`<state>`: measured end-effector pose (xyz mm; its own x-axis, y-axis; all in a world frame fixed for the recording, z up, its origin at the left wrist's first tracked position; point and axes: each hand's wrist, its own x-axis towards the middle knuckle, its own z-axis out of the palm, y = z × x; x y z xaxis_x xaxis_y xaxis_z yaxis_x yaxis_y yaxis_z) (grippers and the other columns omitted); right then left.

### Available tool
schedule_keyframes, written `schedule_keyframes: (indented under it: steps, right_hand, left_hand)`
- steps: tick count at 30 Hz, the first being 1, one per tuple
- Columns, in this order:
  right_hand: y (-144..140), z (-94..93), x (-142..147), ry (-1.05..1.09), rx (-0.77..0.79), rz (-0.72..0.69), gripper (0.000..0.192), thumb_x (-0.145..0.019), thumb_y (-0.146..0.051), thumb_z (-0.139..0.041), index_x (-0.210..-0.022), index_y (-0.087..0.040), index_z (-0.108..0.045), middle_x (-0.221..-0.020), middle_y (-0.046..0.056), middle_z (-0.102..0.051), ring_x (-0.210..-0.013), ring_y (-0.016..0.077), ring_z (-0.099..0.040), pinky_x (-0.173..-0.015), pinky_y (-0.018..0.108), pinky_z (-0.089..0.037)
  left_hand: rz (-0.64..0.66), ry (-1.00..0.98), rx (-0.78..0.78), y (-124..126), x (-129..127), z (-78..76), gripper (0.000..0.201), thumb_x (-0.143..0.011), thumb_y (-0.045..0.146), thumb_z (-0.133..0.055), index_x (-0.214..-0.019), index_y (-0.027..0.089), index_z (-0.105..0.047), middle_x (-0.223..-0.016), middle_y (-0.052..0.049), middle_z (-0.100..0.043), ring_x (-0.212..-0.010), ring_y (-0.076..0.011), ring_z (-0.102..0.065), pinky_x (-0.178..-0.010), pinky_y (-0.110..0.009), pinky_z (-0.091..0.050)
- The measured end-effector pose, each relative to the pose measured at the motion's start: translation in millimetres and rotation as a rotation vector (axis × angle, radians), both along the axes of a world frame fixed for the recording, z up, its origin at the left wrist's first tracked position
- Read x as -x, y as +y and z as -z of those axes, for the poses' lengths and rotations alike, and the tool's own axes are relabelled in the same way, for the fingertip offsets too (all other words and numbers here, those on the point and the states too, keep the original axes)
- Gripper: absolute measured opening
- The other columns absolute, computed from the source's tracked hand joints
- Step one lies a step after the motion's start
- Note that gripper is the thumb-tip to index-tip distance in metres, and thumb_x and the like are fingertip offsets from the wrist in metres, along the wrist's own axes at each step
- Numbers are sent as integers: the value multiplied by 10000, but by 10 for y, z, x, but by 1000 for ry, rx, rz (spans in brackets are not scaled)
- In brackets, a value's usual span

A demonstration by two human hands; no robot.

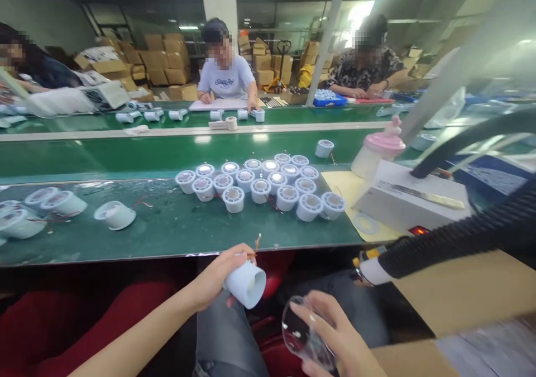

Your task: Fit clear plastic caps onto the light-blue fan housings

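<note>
My left hand (pixel 224 273) is wrapped round a pale blue plastic cup-shaped housing (pixel 245 285), tilted so its open end faces right. A thin wire with a small connector (pixel 258 243) sticks up from it. In my right hand (pixel 335 329) is a clear, round transparent cup-like cover (pixel 297 327), gripped at its side between thumb and fingers. The two parts are apart, above my lap. Beyond them on the green bench, a group of similar round housings (pixel 260 190) stands with ringed ends up, some trailing wires. One more housing (pixel 115 215) lies on the left.
A black corrugated hose (pixel 460 237) with a white nozzle crosses on the right. Behind it are a grey box (pixel 414 195) with a red light and a pink-topped bottle (pixel 377 148). A green conveyor (pixel 125 151) runs across, with co-workers seated beyond. Cardboard (pixel 473 287) lies at lower right.
</note>
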<state>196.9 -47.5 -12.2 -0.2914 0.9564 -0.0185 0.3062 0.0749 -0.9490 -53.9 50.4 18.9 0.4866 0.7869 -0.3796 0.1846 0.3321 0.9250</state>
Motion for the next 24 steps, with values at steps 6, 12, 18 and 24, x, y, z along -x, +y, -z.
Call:
schedule_keyframes:
  steps: [6,12,18,24]
  right_hand:
    - [80,-197,192,-710,-561,138,547,-784,-104,-548,-1311,-253,-551,-1338,188,-478,-1045,326,-577,-788,480,-561]
    - [164,-217,53,-619,-280,41,224,-698,-17,-638,-816,-203,-674,-1234,97,-584,-1077,286,-573,-818,402,-546]
    - [155,-352,-4,-283,-64,-27,141,-855,-190,-611,-720,-209,-646,-1144,40,-588,-1009,189,-598,-858,309,-495]
    - [144,-337,9,-42,70,132,274,-861,-271,-558,-610,-171,-604,-1003,73,-571,-888,188,-598,-733,276,-496]
  left_hand:
    - [394,139,-270,-98,-396,-6,201,-872,293,-516,-953,198,-673,-917,-24,-607,-823,-147,-566,-742,-243,-459]
    - [547,313,-508,-187,-493,-102,214,-878,266,-529,-1026,270,-684,-1027,-22,-593,-898,-171,-585,-825,-289,-434]
    - [281,227,-550,-231,-506,-4,267,-763,287,-712,-1016,234,-643,-959,-22,-574,-874,-168,-560,-779,-279,-439]
    - [260,98,-527,-207,-485,195,579,-540,440,-856,-1073,302,-677,-964,-21,-505,-889,-181,-537,-805,-314,-481]
